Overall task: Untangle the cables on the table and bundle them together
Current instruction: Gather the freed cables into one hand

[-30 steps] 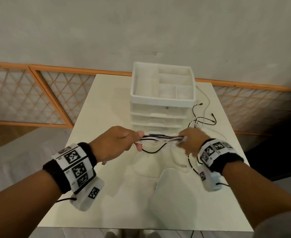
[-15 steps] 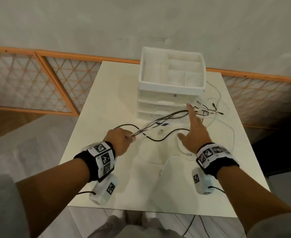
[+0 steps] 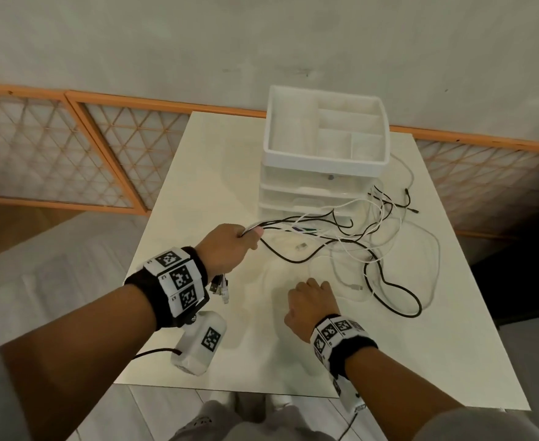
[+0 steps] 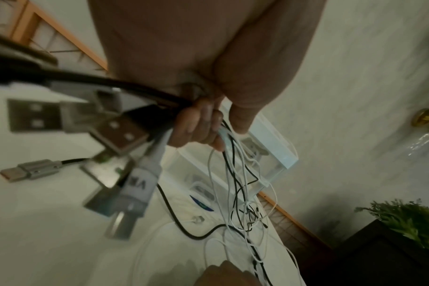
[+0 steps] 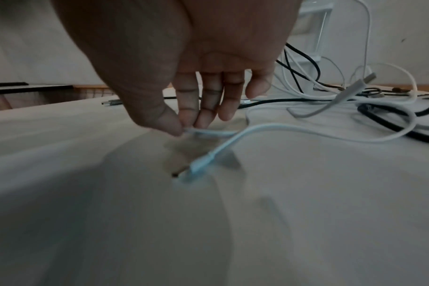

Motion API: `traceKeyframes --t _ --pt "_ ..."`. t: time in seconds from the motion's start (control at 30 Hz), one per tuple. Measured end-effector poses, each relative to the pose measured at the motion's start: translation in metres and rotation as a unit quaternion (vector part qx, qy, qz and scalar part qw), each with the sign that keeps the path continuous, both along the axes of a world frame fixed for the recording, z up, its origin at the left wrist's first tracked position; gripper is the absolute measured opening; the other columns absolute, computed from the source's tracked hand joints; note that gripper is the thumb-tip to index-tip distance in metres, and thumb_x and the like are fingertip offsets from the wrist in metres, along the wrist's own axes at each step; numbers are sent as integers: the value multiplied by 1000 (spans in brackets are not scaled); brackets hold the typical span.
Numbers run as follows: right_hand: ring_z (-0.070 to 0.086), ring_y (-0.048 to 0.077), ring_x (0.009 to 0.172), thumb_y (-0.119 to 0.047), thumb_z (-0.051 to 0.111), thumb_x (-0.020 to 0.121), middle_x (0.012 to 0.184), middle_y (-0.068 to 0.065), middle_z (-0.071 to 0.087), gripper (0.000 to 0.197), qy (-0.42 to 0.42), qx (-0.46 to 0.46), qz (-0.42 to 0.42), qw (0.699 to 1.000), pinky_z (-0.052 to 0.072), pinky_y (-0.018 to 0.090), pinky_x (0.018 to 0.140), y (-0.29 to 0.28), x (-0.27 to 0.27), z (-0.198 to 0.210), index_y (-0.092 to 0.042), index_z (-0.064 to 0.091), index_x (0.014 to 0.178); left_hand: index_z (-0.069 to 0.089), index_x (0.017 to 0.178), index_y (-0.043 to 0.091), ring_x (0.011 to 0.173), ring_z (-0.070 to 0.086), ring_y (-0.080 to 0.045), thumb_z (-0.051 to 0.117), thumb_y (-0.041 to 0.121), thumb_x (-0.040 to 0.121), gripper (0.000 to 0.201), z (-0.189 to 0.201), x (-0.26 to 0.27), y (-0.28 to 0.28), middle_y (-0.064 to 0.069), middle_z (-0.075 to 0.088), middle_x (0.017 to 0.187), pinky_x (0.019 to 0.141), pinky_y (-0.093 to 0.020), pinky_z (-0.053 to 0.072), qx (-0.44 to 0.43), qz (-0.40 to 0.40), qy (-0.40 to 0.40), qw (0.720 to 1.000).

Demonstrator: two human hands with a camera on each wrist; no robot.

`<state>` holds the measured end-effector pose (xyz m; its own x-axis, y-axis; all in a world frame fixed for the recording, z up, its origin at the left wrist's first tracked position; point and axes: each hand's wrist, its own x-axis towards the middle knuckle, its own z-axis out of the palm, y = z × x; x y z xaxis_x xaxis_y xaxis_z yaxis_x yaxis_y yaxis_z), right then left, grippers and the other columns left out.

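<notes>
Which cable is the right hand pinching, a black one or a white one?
A white cable, pinched near its connector end by the right hand; the black cables lie untouched farther right.

Our left hand (image 3: 230,249) reaches toward 12 o'clock, fingers (image 4: 196,125) curled tight in a fist-like grip. At 3 o'clock from it, our right hand (image 3: 309,300) hangs low, thumb and fingers (image 5: 189,108) pinched together, pointing down.
</notes>
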<state>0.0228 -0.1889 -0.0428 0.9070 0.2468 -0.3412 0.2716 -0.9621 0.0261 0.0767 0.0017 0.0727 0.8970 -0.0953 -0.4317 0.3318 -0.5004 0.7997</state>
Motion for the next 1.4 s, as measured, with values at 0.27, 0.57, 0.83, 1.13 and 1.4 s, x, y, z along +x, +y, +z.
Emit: traceKeyframes --t 0.27,0.57,0.83,1.13,1.4 --pt "44 6 51 -20 61 92 61 0 55 11 -247 477 -120 835 38 16 51 -27 60 140 -16 70 89 66 93 4 53 29 -13 42 28 105 36 10 8 7 -1 39 67 50 -25 27 -96 30 -5 995" --pt "29 18 47 -16 68 90 54 7 38 11 -188 559 -117 799 29 22 47 -22 54 196 -21 70 80 60 84 8 54 44 -14 41 22 106 32 50 16 -18 5 67 64 53 -25 38 -174 -2 -63 983" --pt "31 10 48 -20 68 91 55 -6 33 8 -279 557 -199 757 36 16 54 -30 64 206 -25 70 85 52 87 7 52 46 -18 34 21 108 30 49 16 -29 1 43 56 67 -35 46 -278 -18 -15 960" --pt "41 6 54 -31 73 86 56 -10 46 9 -275 462 -184 822 36 18 57 -83 68 198 -28 71 78 53 71 18 50 21 -12 59 44 94 35 61 14 -24 7 28 57 46 -24 23 -226 5 -90 970" --pt "67 31 94 -53 60 90 99 8 74 33 -76 203 -380 899 54 40 89 -156 52 138 -24 71 78 40 67 12 41 22 -10 68 34 92 43 55 25 -5 7 26 50 44 -24 25 -123 74 -179 973"
